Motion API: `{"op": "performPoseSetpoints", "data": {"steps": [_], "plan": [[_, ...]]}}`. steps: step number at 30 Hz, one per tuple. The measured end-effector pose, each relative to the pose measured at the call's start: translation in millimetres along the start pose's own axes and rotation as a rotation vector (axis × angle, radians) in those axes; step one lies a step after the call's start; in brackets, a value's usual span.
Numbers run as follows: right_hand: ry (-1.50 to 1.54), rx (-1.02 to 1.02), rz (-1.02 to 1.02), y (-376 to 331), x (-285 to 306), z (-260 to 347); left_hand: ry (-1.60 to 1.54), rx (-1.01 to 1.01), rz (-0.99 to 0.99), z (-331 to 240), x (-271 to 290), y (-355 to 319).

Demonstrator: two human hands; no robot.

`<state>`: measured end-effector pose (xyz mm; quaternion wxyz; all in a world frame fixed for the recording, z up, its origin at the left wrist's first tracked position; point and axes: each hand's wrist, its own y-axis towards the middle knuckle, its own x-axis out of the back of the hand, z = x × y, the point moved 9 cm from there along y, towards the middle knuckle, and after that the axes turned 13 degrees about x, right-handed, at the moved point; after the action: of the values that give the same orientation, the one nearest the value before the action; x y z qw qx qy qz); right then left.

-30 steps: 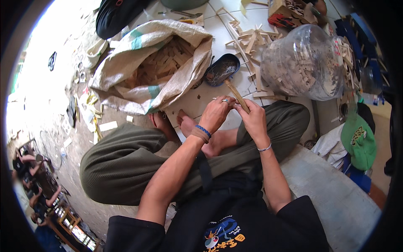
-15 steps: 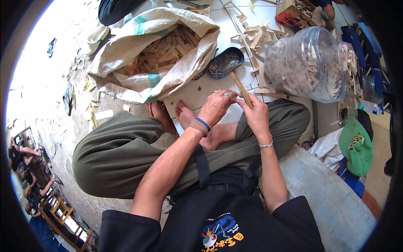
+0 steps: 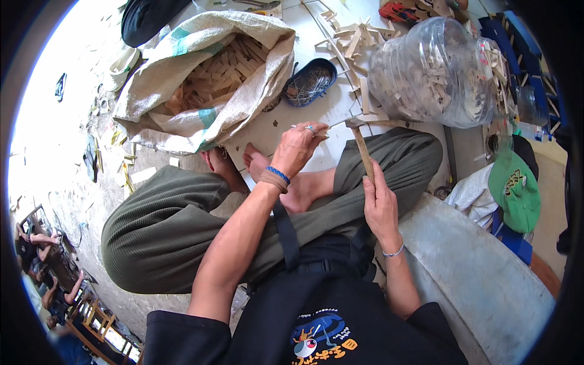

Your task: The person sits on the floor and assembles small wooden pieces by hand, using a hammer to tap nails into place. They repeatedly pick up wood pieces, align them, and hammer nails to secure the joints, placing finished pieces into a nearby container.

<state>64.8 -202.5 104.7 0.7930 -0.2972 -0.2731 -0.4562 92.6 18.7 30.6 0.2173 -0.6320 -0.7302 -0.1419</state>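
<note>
My right hand (image 3: 381, 198) is closed around the wooden handle of a hammer (image 3: 363, 149), whose metal head (image 3: 353, 123) points away from me. Just left of that head, my left hand (image 3: 296, 148) pinches a small piece of wood (image 3: 323, 135); the fingers hide most of it. A gap shows between the hammer head and my left fingertips. Beyond my hands lies a blue oval tray (image 3: 331, 82) of thin nails. To its left a woven sack (image 3: 207, 137) stands open, full of short wood pieces.
A large clear plastic jar (image 3: 398, 73) of wood pieces lies at the right, beside loose wooden strips (image 3: 359, 39). A green cap (image 3: 514, 190) rests farther right, near a grey slab (image 3: 468, 261). Other people (image 3: 45, 261) sit at the far left.
My right hand has drawn back toward me and right, and the hammer head now shows near my left hand. My left hand still pinches near the same spot. The whole view has shifted slightly.
</note>
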Motion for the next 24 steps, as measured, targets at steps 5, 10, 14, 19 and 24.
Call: {"op": "performPoseSetpoints", "data": {"steps": [5, 10, 14, 19, 24], "plan": [[0.010, 0.104, -0.052, -0.1, -1.7, 0.4, 0.054, -0.020, -0.016, 0.6, 4.3, 5.4], [0.119, 0.097, -0.107, 21.9, 11.1, 11.4, 0.088, -0.062, -0.119, -1.3, 20.4, 17.5], [0.207, 0.065, -0.215, 52.0, 20.4, 22.3, 0.141, -0.057, -0.179, 1.4, 24.9, 36.0], [0.664, 0.018, -0.267, 101.2, 28.0, 33.6, 0.199, -0.142, -0.133, -6.6, 10.1, 51.1], [1.039, -0.069, -0.223, 90.7, -1.0, 37.1, 0.188, -0.144, -0.123, -5.8, 17.4, 62.4]]}}
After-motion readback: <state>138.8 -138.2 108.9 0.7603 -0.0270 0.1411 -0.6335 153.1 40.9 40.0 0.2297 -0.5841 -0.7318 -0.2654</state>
